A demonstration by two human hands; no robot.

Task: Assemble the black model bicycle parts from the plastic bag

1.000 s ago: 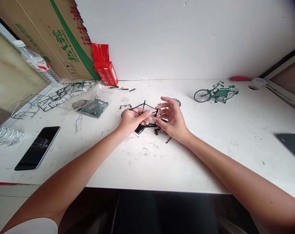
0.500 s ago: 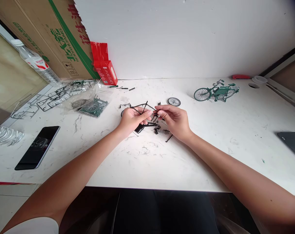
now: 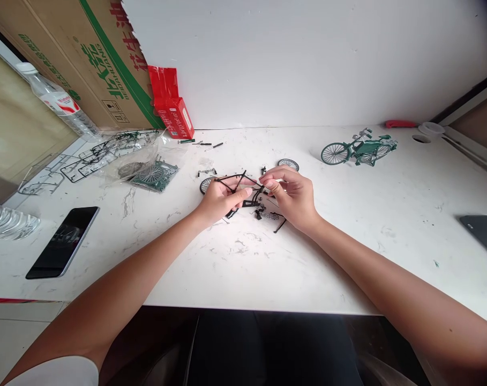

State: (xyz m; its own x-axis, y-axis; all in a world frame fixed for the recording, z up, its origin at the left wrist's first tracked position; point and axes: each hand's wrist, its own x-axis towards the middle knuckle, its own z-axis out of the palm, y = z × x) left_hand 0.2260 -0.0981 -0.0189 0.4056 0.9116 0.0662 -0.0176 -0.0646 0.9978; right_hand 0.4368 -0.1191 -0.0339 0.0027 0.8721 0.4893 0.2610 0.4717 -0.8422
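My left hand (image 3: 219,202) is closed around a thin black model bicycle frame (image 3: 240,182), thumb on the near side, tubes sticking out above the fingers. At the frame's right end, my right hand (image 3: 294,197) has its thumb and forefinger pinched together; whatever lies between the tips is too small to make out. Under and between the hands lie small black parts (image 3: 250,203) and a grey chain-like piece (image 3: 270,216). One spoked wheel (image 3: 205,185) is partly covered by my left hand, and another wheel (image 3: 288,163) rests behind my right hand.
An assembled green model bicycle (image 3: 358,150) stands at the back right. To the left lie a bag of green parts (image 3: 157,176), sprue frames (image 3: 90,161) and a phone (image 3: 62,243). A red packet (image 3: 173,112), a cardboard box (image 3: 94,32) and a bottle (image 3: 60,102) are behind.
The frame has tilted and dropped slightly in my left hand. My right hand has shifted a little to the right, its fingertips now farther from my left thumb.
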